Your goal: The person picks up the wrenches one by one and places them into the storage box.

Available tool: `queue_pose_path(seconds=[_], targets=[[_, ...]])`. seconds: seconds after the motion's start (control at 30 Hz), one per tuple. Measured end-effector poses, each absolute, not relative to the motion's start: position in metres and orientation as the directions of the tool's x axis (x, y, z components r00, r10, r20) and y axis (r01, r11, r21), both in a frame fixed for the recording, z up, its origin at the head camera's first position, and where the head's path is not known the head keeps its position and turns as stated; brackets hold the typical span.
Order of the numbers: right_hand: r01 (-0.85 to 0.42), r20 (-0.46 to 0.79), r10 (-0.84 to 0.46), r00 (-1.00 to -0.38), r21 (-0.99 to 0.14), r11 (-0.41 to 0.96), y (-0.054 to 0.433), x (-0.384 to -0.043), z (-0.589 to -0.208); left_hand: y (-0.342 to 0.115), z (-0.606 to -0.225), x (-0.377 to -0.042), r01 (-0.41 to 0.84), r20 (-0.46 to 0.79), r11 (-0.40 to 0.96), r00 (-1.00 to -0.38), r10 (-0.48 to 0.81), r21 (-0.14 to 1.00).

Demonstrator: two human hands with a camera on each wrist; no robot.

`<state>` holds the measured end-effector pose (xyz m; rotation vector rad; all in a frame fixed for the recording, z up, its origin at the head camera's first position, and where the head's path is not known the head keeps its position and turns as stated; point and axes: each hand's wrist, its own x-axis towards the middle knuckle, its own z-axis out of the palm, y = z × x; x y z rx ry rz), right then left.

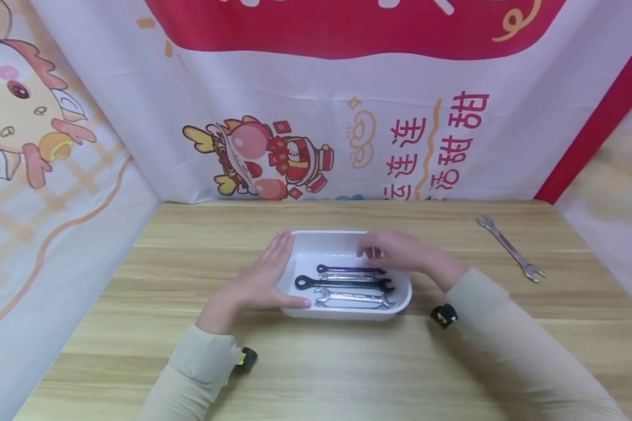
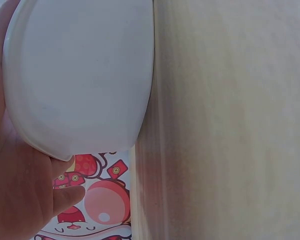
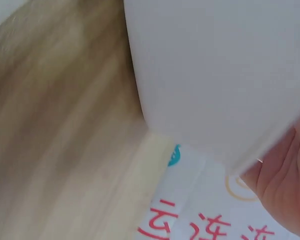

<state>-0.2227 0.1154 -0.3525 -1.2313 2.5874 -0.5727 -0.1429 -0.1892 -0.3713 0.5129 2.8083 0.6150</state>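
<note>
A white plastic tray (image 1: 342,313) sits on the table with several wrenches in it, lying roughly parallel. Among them are a black ratcheting combination wrench (image 1: 342,284), a silver open-end wrench (image 1: 350,297) and a slim dark-purple wrench (image 1: 347,269). My left hand (image 1: 258,283) grips the tray's left end, thumb over the near rim and fingers along the far-left corner; the left wrist view shows fingertips around the rim. Over the far-right rim, my right hand (image 1: 392,250) reaches in with bent fingers above the wrenches. Whether those fingers pinch anything is hidden.
Another silver open-end wrench (image 1: 511,249) lies on the wooden table (image 1: 316,368) to the right of the tray. A printed cloth (image 1: 316,88) hangs behind the table, with more cloth at both sides. Small black devices (image 1: 444,316) sit by both wrists.
</note>
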Motion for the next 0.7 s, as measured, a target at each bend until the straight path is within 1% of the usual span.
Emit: queue_pose_path(seconds=[0.23, 0.57, 0.7], targets=[[-0.697, 0.024, -0.763, -0.646, -0.425, 0.577, 0.135, -0.224, -0.342, -0.19, -0.37, -0.143, 0.284, -0.141, 0.85, -0.914, 0.38, 0.444], [-0.64, 0.028, -0.704, -0.709, -0.444, 0.627, 0.158, -0.222, -0.329, -0.19, -0.372, -0.144, 0.292, -0.134, 0.852, -0.914, 0.382, 0.435], [-0.619, 0.026, -0.677, -0.735, -0.431, 0.656, 0.168, -0.223, -0.325, -0.189, -0.372, -0.144, 0.292, -0.138, 0.854, -0.914, 0.382, 0.43]])
